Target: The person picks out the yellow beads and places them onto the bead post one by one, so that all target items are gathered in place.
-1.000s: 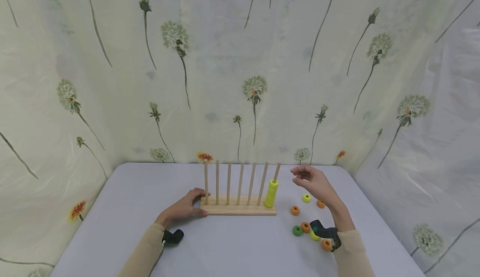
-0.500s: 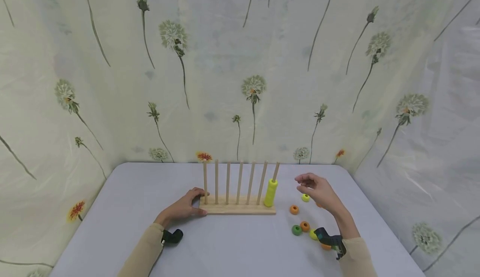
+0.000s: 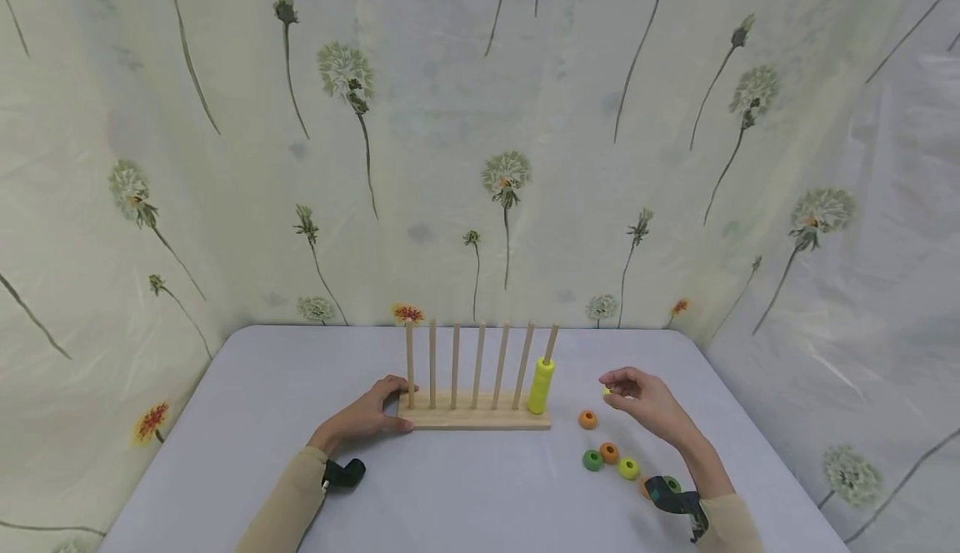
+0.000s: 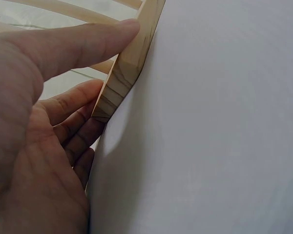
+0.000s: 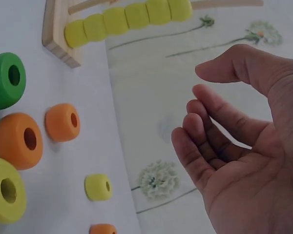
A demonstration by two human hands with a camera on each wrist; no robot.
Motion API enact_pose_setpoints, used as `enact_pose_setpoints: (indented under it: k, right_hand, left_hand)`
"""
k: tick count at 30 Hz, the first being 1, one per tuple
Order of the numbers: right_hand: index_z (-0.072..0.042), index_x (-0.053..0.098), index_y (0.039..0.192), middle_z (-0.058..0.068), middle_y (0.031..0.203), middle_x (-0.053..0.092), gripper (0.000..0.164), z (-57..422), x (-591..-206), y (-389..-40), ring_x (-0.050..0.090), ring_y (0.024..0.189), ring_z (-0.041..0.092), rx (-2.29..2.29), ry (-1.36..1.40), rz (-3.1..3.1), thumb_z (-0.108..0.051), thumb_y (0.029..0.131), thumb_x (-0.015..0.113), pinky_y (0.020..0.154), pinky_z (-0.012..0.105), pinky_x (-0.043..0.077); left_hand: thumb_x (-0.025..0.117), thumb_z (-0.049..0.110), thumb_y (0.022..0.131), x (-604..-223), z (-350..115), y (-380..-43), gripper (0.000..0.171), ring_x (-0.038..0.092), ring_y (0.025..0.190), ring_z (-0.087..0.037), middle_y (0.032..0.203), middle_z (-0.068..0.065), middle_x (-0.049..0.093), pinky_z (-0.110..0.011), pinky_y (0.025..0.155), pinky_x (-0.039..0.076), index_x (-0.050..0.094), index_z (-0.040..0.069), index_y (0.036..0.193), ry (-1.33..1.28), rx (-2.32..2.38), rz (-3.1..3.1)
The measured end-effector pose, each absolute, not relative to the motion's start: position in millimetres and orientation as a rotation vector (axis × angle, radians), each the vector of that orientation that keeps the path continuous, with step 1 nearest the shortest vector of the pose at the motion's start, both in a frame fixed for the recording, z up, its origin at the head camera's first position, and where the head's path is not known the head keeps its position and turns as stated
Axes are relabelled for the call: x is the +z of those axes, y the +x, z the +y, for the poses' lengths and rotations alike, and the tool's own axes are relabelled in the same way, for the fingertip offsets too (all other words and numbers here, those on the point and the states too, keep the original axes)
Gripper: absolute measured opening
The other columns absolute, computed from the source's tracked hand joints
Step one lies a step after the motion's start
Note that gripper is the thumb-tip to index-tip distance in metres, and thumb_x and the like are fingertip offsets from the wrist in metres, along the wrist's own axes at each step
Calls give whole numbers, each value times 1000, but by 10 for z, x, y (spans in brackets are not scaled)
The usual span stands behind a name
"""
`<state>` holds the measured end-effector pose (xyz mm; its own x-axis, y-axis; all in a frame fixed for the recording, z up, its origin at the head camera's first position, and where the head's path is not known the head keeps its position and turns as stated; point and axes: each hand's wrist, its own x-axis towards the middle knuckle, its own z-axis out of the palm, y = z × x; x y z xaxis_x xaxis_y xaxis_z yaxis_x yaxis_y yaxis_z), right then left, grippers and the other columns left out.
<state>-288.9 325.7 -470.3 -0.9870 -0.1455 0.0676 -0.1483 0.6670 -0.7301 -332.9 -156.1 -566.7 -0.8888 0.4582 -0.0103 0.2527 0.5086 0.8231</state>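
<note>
My left hand grips the left end of a wooden peg rack. In the left wrist view, the thumb lies along one edge of its base and the fingers reach round behind. A stack of yellow beads fills most of the rightmost peg; the other pegs are bare. Right of the rack, my right hand hovers with thumb and fingers apart and nothing between them in the right wrist view. Its fingertips overlap a yellow bead in the head view; the right wrist view shows that bead on the table.
Loose beads lie right of the rack: an orange bead, a green bead, another orange bead and a yellow bead. More sit partly behind the black wrist camera. A flowered curtain hangs behind the table.
My right hand has moved away from the yellow stack, down and slightly right, to the loose yellow bead. The left hand keeps its grip on the rack.
</note>
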Motion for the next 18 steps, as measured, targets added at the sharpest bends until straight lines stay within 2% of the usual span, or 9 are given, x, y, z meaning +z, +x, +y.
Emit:
enact_pose_setpoints:
  k: [7, 18]
  right_hand:
    - [2, 57, 118, 20, 114, 63, 40, 3351, -4809, -2773, 59, 91, 12, 1300, 257, -2906, -22, 89, 69, 74, 21, 52]
    - [-2, 58, 117, 15, 115, 63, 31, 3496, -4979, -2670, 58, 94, 15, 1260, 119, -2977, -12, 89, 67, 77, 22, 52]
  left_hand:
    - [81, 36, 77, -5667, -1558, -3337, 64, 31, 140, -34, 141, -8, 43, -56, 115, 22, 53, 15, 131, 665, 1309, 2530]
    - [81, 38, 75, -5658, -1565, -3334, 66, 32, 140, -32, 140, -6, 44, -54, 116, 23, 53, 15, 131, 665, 1308, 2536]
